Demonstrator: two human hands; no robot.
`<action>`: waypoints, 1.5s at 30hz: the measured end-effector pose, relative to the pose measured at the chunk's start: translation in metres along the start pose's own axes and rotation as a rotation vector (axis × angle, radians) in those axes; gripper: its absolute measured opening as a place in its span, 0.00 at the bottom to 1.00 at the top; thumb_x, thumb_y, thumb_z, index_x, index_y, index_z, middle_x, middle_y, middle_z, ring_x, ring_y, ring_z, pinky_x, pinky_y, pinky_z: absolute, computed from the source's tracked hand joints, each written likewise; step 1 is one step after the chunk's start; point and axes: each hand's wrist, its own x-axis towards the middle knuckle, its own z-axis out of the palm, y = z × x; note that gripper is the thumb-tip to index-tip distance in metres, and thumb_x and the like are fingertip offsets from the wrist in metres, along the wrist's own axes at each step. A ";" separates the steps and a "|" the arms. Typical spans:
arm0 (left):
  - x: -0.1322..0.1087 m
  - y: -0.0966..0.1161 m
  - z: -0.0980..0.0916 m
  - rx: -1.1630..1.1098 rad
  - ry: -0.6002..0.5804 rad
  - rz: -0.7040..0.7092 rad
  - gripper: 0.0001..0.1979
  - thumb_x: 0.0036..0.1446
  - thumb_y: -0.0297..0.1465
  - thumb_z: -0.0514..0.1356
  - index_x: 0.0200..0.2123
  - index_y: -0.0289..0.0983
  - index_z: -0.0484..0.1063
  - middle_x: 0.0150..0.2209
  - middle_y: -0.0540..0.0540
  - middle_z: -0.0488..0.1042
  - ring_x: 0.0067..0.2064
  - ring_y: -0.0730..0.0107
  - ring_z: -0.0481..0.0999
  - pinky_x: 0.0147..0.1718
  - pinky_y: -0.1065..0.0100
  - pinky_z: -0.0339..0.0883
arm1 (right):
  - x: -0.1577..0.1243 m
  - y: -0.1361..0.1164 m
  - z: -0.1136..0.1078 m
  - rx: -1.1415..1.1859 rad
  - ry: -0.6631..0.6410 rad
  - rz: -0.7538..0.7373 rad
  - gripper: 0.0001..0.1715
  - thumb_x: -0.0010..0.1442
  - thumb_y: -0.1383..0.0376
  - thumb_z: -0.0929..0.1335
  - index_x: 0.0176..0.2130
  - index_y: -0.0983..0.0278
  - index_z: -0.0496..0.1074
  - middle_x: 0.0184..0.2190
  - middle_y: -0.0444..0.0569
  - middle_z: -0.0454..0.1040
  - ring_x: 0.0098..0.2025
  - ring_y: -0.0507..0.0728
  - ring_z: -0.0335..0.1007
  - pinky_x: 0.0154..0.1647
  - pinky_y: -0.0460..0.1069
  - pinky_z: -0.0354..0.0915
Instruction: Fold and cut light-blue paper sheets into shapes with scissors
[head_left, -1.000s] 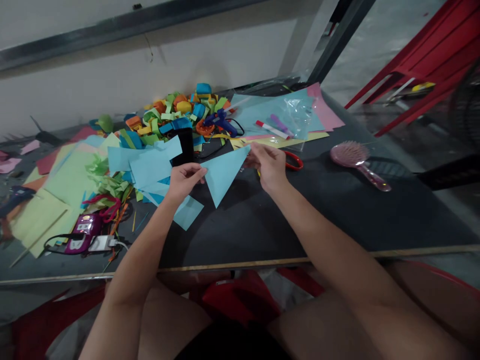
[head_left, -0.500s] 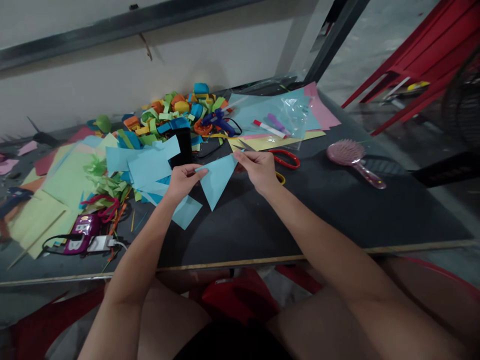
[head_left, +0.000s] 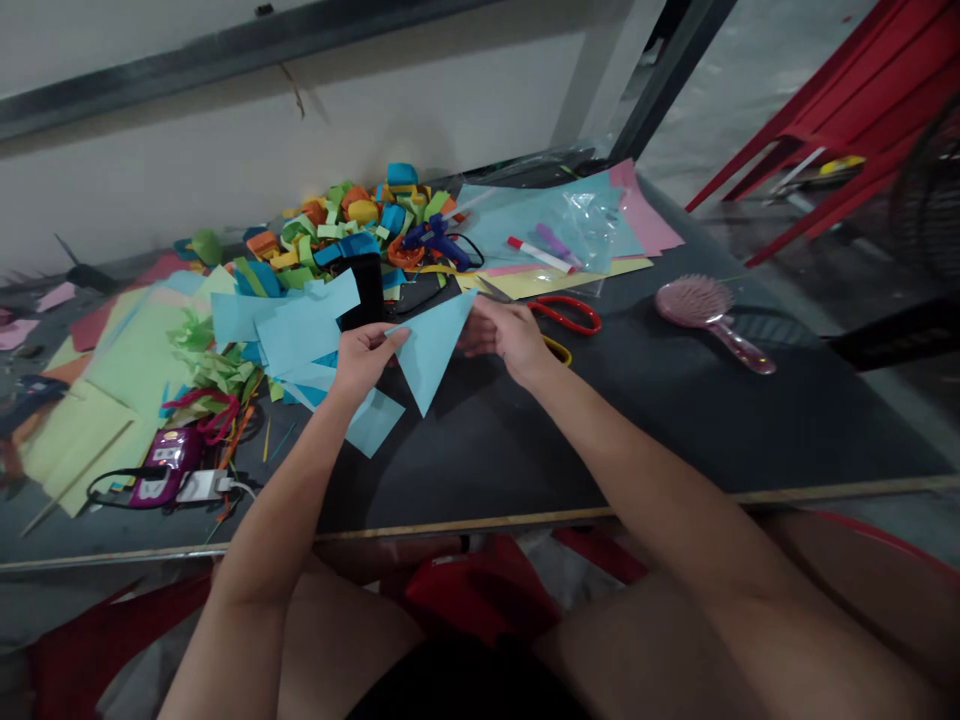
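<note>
A light blue paper (head_left: 431,350), folded into a triangle, hangs point down above the dark table. My left hand (head_left: 365,357) pinches its upper left corner, with the thumb on the front. At the upper right corner is my right hand (head_left: 514,340), its fingers stretched and apart; they reach the paper's edge, and some tips are hidden behind it. No thumb of that hand lies over the front. Right behind my right hand lie scissors with red handles (head_left: 574,315) and a yellow handle (head_left: 557,350). Blue paper pieces (head_left: 304,330) lie left of my left hand.
Colourful folded paper pieces (head_left: 360,215) are heaped at the back beside a blue glue gun (head_left: 436,242). Markers (head_left: 540,255) lie on paper sheets. A pink hairbrush (head_left: 701,305) is at right, a purple device (head_left: 169,465) at left. A red chair (head_left: 870,110) stands beyond.
My right thumb has come off the front of the paper's right corner, which now shows, and its fingers have spread. My left hand keeps its pinch and has shifted slightly left.
</note>
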 end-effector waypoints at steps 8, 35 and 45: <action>-0.003 0.007 0.003 -0.069 0.073 -0.004 0.19 0.45 0.46 0.69 0.31 0.36 0.79 0.21 0.50 0.73 0.21 0.76 0.69 0.21 0.72 0.65 | -0.010 0.012 0.014 -0.230 -0.223 -0.029 0.24 0.40 0.48 0.78 0.22 0.65 0.76 0.15 0.45 0.73 0.18 0.51 0.71 0.18 0.44 0.66; -0.011 0.015 0.006 -0.159 -0.346 -0.094 0.19 0.54 0.46 0.63 0.31 0.34 0.69 0.21 0.50 0.73 0.22 0.74 0.75 0.18 0.75 0.62 | -0.006 0.003 0.001 -0.012 -0.210 -0.080 0.18 0.48 0.57 0.74 0.41 0.59 0.79 0.22 0.40 0.75 0.22 0.50 0.68 0.26 0.48 0.70; -0.013 0.002 0.023 -0.054 -0.212 -0.006 0.14 0.59 0.40 0.61 0.32 0.34 0.73 0.15 0.53 0.69 0.17 0.80 0.68 0.17 0.76 0.56 | -0.003 0.012 -0.003 -0.448 -0.112 -0.355 0.25 0.58 0.47 0.68 0.43 0.63 0.76 0.25 0.47 0.76 0.29 0.57 0.74 0.33 0.52 0.71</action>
